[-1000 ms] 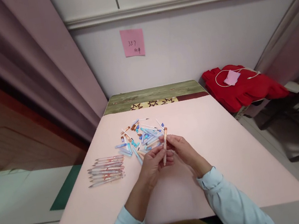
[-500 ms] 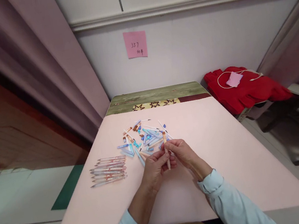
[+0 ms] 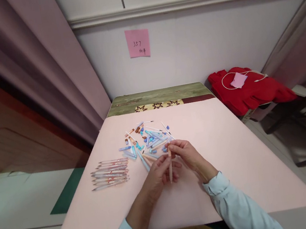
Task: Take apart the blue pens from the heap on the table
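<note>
Both my hands are on a beige pen with a brown-orange upper end, held above the front of the pile. My left hand is closed round its middle with thumb and fingers, and the tapered end points down toward me. At the upper end, my right hand pinches the pen between thumb and fingertips, which partly cover it. Just beyond lie loose pen parts: blue and beige barrels, small brown and blue pieces, and thin white refills with dark tips.
Left of the pile, several patterned pens lie side by side in a stack-like row. A pale pink sheet covers the table. A red cloth with a white cord lies at the right, and a pink note is on the wall.
The pen has slid down and toward me between my hands, its lower end now reaching further below my left fingers. My right fingers now cover more of its brown upper end.
</note>
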{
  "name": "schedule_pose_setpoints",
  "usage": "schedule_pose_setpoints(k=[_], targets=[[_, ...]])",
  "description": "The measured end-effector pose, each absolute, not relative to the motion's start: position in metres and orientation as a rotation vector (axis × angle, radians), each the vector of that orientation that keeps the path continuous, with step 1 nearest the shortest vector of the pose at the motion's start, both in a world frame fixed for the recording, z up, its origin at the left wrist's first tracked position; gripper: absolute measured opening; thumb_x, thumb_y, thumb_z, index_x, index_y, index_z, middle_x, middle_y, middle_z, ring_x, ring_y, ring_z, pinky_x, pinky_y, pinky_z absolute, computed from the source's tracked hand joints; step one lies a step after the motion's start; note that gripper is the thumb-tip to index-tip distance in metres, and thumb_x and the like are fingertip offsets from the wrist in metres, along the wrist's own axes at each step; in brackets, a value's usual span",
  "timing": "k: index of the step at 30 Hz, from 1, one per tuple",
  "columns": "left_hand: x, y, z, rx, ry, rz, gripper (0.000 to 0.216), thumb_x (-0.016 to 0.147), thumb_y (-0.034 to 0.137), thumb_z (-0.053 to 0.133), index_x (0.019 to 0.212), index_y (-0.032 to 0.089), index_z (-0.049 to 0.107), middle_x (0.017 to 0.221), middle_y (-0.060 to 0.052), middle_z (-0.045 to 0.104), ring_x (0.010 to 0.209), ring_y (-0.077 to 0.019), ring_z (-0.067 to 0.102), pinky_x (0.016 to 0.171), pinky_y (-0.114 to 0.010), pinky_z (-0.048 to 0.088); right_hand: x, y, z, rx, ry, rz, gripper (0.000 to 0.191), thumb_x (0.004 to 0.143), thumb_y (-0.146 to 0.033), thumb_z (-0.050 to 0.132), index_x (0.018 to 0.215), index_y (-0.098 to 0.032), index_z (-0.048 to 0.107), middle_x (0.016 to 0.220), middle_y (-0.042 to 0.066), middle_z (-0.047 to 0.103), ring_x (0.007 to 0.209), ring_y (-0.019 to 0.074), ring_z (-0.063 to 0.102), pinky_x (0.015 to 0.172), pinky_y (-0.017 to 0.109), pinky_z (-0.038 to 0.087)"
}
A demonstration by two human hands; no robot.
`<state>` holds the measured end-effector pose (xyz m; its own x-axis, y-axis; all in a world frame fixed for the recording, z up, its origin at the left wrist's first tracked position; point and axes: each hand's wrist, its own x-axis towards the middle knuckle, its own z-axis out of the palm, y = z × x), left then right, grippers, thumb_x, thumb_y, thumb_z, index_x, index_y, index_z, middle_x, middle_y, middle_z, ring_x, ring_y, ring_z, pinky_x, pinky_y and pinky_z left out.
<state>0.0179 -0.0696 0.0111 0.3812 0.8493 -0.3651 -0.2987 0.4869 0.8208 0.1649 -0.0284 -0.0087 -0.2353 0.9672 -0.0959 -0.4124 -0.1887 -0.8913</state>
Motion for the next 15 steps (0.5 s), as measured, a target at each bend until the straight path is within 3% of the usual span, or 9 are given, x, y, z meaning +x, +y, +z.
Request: schedule_pose_setpoints(k=[2,4,10,15], targets=[[0.016,-0.066,0.007,0.778,0.953,0.927,0.043,0.080,0.052,0.067,0.100,0.015,0.064,0.066,0.000,0.063,0.039,-0.0043,0.042,0.038,-0.017,0.028,0.168,-0.028,-0.008,-0.883,-0.950,1.633,0.035,0.070,-0.042,0.080,0.095,-0.017,0.076,0.075,0.002,0.069,0.064,0.0120,0.056,0.064,0.026,0.046],[0.008,-0.061,0.006,0.860,1.061,1.021,0.044,0.080,0.053,0.066,0.100,0.015,0.066,0.060,0.002,0.058,0.037,-0.0031,0.034,0.037,-0.017,0.020,0.178,-0.021,-0.007,-0.961,-0.926,1.532,0.040,0.072,-0.045,0.078,0.102,-0.018,0.075,0.082,0.004,0.071,0.066,0.0118,0.058,0.063,0.025,0.047],[-0.020,-0.046,0.012,1.236,1.452,1.215,0.029,0.079,0.044,0.068,0.095,0.020,0.070,0.067,-0.001,0.068,0.049,-0.0119,0.053,0.048,-0.022,0.040,0.215,0.035,-0.011,-1.452,-1.241,0.949,0.039,0.077,-0.049,0.063,0.093,-0.015,0.073,0.073,0.004,0.069,0.061,0.0145,0.058,0.060,0.028,0.048],[-0.025,-0.047,0.012,1.305,1.466,1.200,0.032,0.080,0.040,0.066,0.106,0.022,0.071,0.069,0.000,0.070,0.052,-0.0143,0.057,0.050,-0.023,0.043,0.206,0.060,-0.015,-1.571,-1.429,0.853,0.020,0.069,-0.036,0.067,0.075,-0.019,0.074,0.065,0.001,0.068,0.062,0.0158,0.059,0.061,0.027,0.043]])
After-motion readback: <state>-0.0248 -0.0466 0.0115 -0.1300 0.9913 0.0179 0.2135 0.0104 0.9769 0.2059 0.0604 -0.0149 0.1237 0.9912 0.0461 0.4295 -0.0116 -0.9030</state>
